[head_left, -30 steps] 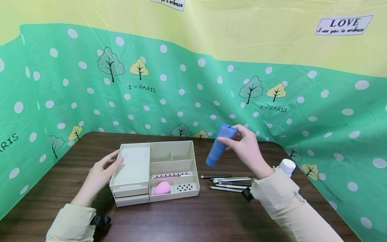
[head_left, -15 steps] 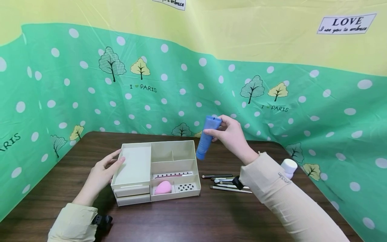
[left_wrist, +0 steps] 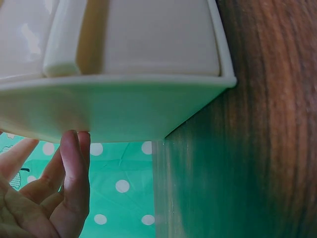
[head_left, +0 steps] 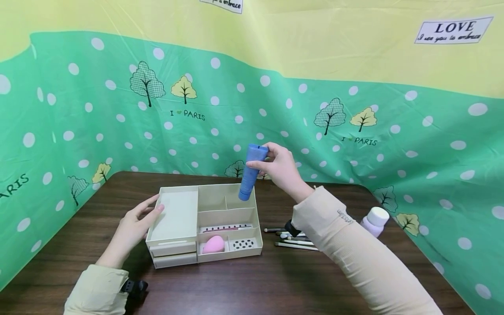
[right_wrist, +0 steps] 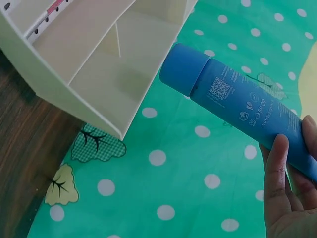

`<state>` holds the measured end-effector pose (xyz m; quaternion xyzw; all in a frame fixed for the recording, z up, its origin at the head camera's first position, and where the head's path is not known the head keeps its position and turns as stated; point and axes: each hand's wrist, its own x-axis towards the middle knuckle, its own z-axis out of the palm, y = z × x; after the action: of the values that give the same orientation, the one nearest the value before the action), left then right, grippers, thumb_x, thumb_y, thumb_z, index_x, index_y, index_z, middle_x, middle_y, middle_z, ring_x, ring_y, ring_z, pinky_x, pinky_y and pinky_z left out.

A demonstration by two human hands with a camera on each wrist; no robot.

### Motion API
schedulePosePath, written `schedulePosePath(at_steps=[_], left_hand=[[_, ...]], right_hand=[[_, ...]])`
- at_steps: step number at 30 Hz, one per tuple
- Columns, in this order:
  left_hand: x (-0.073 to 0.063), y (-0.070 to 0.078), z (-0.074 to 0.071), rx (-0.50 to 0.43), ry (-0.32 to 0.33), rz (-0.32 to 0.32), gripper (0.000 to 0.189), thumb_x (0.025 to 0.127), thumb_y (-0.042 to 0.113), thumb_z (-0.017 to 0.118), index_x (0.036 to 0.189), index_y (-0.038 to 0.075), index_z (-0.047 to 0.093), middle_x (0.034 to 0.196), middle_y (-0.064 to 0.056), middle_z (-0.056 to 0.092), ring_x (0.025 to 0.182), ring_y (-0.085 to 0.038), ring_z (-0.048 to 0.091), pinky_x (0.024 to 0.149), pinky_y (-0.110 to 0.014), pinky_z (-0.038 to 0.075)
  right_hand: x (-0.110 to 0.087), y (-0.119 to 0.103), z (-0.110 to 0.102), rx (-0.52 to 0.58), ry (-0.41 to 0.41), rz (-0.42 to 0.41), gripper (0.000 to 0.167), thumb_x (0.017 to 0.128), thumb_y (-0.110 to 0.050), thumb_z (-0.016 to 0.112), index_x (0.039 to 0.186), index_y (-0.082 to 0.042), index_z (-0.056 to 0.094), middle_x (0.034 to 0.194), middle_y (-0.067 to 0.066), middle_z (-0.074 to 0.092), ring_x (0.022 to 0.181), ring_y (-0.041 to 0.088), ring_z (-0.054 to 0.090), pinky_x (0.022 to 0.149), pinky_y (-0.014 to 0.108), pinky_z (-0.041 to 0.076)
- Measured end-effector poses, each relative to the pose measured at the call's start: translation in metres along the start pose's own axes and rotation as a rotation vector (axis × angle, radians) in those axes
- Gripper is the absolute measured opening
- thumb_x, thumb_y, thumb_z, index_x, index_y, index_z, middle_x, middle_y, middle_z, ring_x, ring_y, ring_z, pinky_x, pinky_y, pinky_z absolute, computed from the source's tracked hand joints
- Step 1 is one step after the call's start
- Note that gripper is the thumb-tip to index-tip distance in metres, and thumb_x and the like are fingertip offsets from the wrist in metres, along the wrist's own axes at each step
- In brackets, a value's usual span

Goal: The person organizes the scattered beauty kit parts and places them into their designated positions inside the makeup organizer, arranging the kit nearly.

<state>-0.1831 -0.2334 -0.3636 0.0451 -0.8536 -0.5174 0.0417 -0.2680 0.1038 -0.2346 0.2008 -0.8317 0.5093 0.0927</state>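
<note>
My right hand (head_left: 282, 170) pinches a blue squeeze tube (head_left: 250, 173) near its flat end, cap pointing down. The tube hangs over the back right compartment of a cream desk organizer (head_left: 178, 214); in the right wrist view its cap (right_wrist: 184, 68) is apart from the compartment walls. At the organizer's left side is my left hand (head_left: 131, 225), its thumb on the top edge. The left wrist view shows its fingertips (left_wrist: 71, 139) against the side wall. A pink makeup sponge (head_left: 214, 244) and a thin pink stick (head_left: 230, 229) lie in the front compartments.
Several makeup brushes (head_left: 293, 245) lie on the dark wooden table (head_left: 236, 288) right of the organizer, partly hidden by the right sleeve. A white-capped bottle (head_left: 375, 221) stands farther right. Behind the table hangs a green and yellow cloth (head_left: 220, 113).
My right hand has carried the blue tube leftward and slightly up, from beside the organizer to above its back right compartment. The tube is now more upright. My left hand stays at the organizer.
</note>
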Motion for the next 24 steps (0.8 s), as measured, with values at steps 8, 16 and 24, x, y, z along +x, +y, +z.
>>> schedulePosePath(at_steps=[8,16,24], left_hand=[[0.0,0.0,0.0,0.006,0.001,-0.001,0.067,0.099,0.051,0.052,0.155,0.017,0.036,0.14,-0.031,0.049,0.087,-0.015,0.06,0.062,-0.027,0.053],[0.001,0.001,0.0,0.012,0.005,0.004,0.067,0.099,0.051,0.052,0.154,0.016,0.037,0.139,-0.031,0.05,0.085,-0.014,0.06,0.061,-0.027,0.053],[0.0,0.001,0.0,0.02,-0.001,-0.007,0.067,0.099,0.051,0.052,0.155,0.017,0.036,0.14,-0.03,0.049,0.088,-0.017,0.06,0.061,-0.028,0.053]], right_hand=[[0.011,0.0,0.022,0.008,-0.024,0.0,0.029,0.085,-0.013,0.078,0.105,0.0,0.061,0.094,0.018,0.071,0.074,0.019,0.066,0.066,0.031,0.058],[0.017,0.001,0.045,0.011,-0.041,0.027,0.028,0.088,-0.012,0.076,0.109,-0.001,0.062,0.101,0.019,0.072,0.079,0.023,0.068,0.07,0.034,0.059],[0.022,0.011,0.064,0.023,-0.055,0.064,0.021,0.089,-0.012,0.074,0.102,-0.001,0.061,0.101,0.02,0.072,0.076,0.03,0.07,0.068,0.033,0.059]])
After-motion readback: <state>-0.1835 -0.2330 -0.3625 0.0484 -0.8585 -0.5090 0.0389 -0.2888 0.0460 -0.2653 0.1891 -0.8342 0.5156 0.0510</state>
